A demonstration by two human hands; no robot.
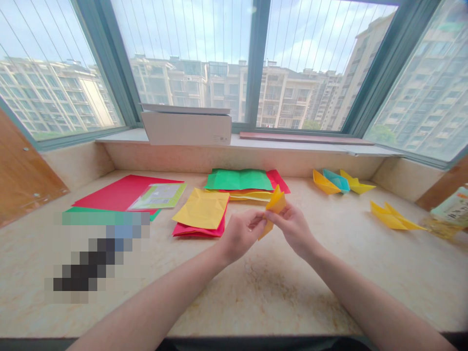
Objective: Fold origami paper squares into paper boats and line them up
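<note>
L hand (239,234) & R hand (298,228), both pinched near-closed, hold yellow paper (275,202) btwn them, long axis tilted up twd R.

Bright daylight thru windows (190,53); edges distort'd, lower L pixelated.

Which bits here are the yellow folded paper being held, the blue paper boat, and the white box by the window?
Yellow folded paper (275,201): head view, on its upper part.
Blue paper boat (340,182): head view, on its side.
White box (187,128): head view, on its front face.
</note>
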